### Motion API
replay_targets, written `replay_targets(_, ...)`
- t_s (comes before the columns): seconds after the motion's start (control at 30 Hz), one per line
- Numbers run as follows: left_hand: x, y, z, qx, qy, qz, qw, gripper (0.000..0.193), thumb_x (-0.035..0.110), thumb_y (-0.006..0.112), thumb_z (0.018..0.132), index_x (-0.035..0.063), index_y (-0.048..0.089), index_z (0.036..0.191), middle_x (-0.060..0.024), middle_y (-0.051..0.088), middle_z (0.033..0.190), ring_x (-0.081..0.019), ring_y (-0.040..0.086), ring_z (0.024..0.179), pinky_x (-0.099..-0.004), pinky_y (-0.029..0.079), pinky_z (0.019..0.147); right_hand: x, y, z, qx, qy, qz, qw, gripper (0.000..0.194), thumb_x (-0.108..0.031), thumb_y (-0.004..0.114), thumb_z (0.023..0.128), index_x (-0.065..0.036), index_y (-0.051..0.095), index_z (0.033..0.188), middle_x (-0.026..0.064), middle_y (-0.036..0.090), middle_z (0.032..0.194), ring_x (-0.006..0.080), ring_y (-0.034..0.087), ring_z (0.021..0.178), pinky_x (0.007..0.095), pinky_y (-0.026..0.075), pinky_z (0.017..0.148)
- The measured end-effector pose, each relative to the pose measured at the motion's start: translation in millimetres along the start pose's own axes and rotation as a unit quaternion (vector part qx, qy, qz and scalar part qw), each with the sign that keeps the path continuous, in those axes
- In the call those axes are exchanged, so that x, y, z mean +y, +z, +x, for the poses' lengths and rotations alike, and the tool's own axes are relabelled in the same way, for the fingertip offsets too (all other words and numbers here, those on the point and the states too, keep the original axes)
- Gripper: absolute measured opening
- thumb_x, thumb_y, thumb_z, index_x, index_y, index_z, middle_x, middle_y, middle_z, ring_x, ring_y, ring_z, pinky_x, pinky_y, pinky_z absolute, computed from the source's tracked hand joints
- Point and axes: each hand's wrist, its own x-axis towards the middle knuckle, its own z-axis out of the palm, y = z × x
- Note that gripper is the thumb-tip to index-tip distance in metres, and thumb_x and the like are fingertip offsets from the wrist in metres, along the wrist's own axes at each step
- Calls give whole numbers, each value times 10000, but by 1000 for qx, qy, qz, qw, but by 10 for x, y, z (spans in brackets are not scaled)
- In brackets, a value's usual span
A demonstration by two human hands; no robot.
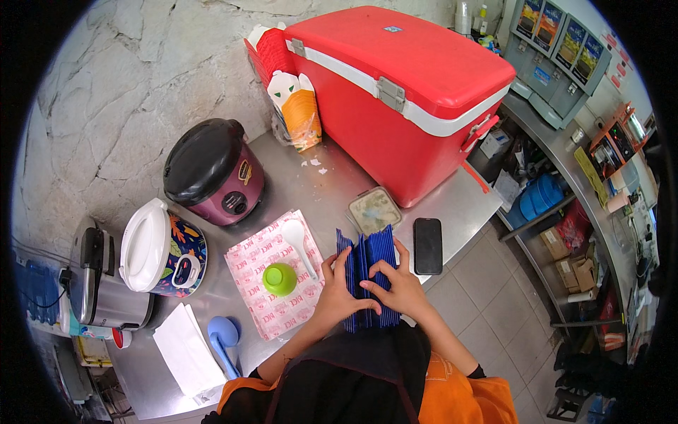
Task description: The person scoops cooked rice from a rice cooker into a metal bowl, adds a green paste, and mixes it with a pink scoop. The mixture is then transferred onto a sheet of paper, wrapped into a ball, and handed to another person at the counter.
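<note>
My left hand [341, 297] and my right hand [397, 286] hold a bundle of thin, flat blue packets [380, 254] between them, at the table's front edge. The packets stand side by side, with gaps between some of them. To the left lie patterned paper sheets [249, 265], bearing an upturned green cup [279, 279] and a white rice paddle [297, 244]. Just beyond the packets is a clear lidded container [375, 209]. A black phone [428, 246] lies right of my right hand. What the packets contain is hidden.
A large red cooler [392, 106] stands at the back, beside stacked paper food boxes [299, 114]. Several cookers, including a maroon rice cooker [214, 172], line the left. White paper [188, 352] and a blue ladle [223, 334] lie at the front left. A metal counter [561, 169] curves along the right.
</note>
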Motion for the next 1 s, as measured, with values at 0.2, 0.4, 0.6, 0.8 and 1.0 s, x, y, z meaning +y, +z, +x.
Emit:
replay_targets(0.2, 0, 1, 0, 1, -2, -5, 1000, 1287, 374, 901, 351, 88, 179, 1377, -253, 227, 1257, -431, 279, 1218, -474, 332, 1001, 81, 1, -11, -17, 10, 38, 999, 218, -343, 684, 761, -201, 559, 869, 232, 174, 1393, 411, 608, 858, 421, 507, 705)
replay_targets(0.4, 10, -6, -5, 4, -6, 0, 1000, 1285, 346, 905, 355, 96, 172, 1380, -242, 232, 1255, -421, 276, 1222, -470, 312, 1014, 23, 3, -6, -1, 6, 38, 999, 206, -329, 668, 774, -209, 553, 896, 232, 171, 1390, 416, 605, 854, 425, 508, 698)
replay_targets(0.6, 5, -10, -6, -1, -14, -14, 1000, 1296, 345, 906, 348, 99, 167, 1384, -246, 213, 1272, -422, 273, 1226, -467, 308, 1018, -57, -23, 0, -28, 49, 12, 998, 219, -319, 666, 761, -228, 562, 931, 240, 184, 1379, 419, 604, 857, 420, 517, 680)
replay_targets(0.8, -2, 1, -7, 3, -6, -7, 1000, 1315, 366, 906, 337, 97, 161, 1387, -250, 216, 1270, -431, 278, 1224, -469, 314, 1014, -63, 19, 25, -4, 27, -5, 1000, 224, -366, 671, 745, -218, 571, 881, 241, 186, 1372, 419, 609, 854, 410, 525, 696)
replay_targets(1.0, 1, -27, -7, -7, -5, -14, 1000, 1319, 386, 902, 338, 92, 161, 1389, -260, 215, 1273, -445, 266, 1233, -475, 317, 1010, -118, 34, 36, -2, 15, -31, 999, 282, -408, 700, 703, -207, 569, 852, 245, 179, 1375, 423, 612, 849, 410, 525, 697)
